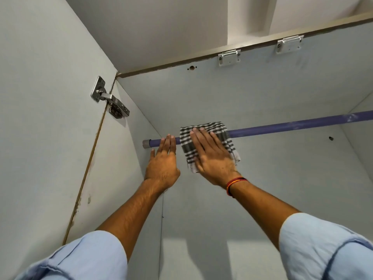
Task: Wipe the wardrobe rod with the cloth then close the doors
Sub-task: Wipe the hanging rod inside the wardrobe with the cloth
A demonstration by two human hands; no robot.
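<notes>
A purple wardrobe rod [282,126] runs across the inside of the pale wardrobe, its grey end socket [145,144] fixed to the left wall. A grey-and-white checked cloth [224,134] is draped over the rod near its left end. My right hand [212,156] lies flat on the cloth, fingers straight, pressing it against the rod. Just left of the cloth, my left hand [163,160] reaches up with fingers extended, its fingertips touching the bare rod. It holds nothing. Whether the fingers curl round the rod is hidden.
The left door [40,118] stands open, hung on a metal hinge [109,100]. Two white brackets [229,57] [289,43] sit under the wardrobe's top front edge. The right side wall [361,126] meets the rod's far end at the frame edge.
</notes>
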